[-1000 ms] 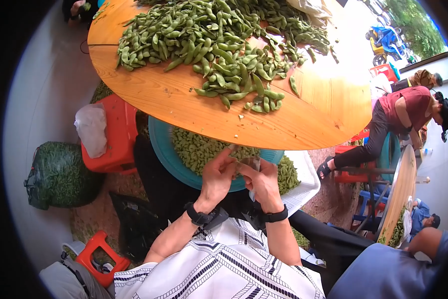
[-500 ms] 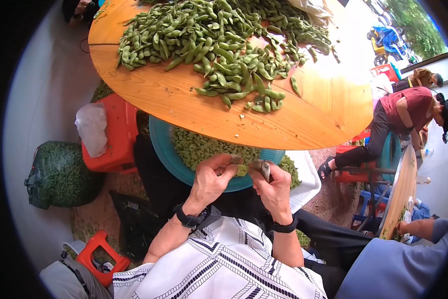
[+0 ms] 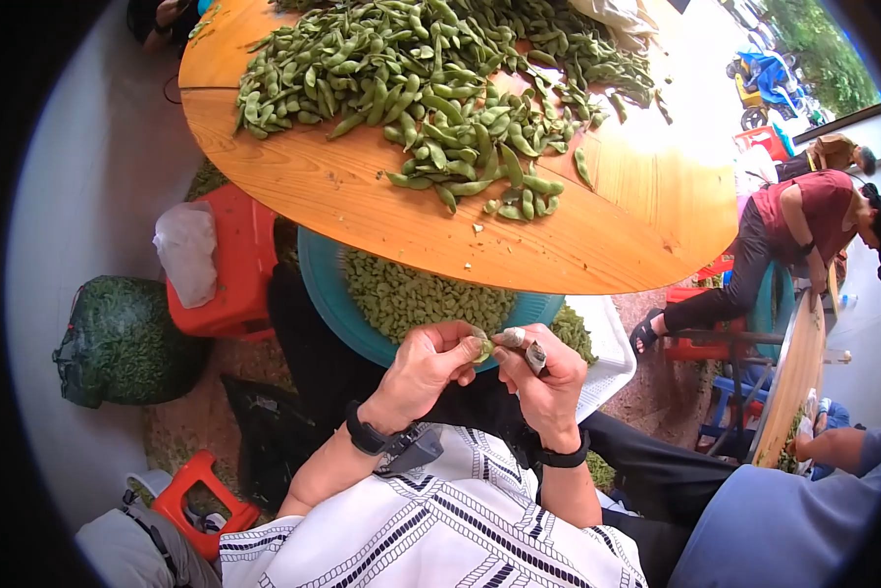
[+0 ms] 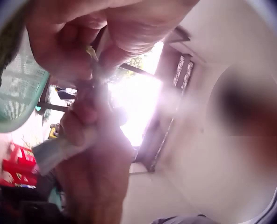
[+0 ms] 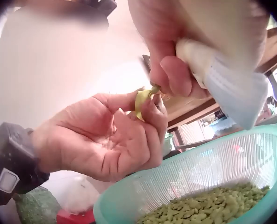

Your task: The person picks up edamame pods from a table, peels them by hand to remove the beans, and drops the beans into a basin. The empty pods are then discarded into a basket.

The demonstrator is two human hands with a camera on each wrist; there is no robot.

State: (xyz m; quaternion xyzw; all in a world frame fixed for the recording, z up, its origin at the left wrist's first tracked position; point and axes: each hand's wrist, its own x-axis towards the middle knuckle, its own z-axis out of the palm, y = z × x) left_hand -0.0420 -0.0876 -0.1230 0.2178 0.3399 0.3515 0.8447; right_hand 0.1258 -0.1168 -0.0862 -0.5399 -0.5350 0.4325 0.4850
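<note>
Over the teal basket (image 3: 313,294), the left hand (image 3: 413,380) pinches a green edamame pod (image 3: 481,345) between thumb and fingers. In the right wrist view the pod (image 5: 140,100) looks yellow-green, and the tips of the right hand (image 3: 548,392) pinch its end. Pale coverings (image 3: 511,337) wrap the right thumb and a finger; one covering (image 5: 236,88) sticks out loosely. Shelled green beans (image 3: 416,299) fill the bottom of the basket. Both wrists wear black bands.
A wooden table (image 3: 362,220) with a heap of edamame pods (image 3: 391,88) overhangs the basket. A white basket (image 3: 607,358) stands at right. Left are a red stool (image 3: 239,255) with a plastic bag (image 3: 187,253) and a full dark sack (image 3: 131,338). A person in blue (image 3: 764,529) sits close at right.
The hands were close together, then drew apart with the pod showing between them. Now the fingertips meet at the pod again, slightly lower and further right.
</note>
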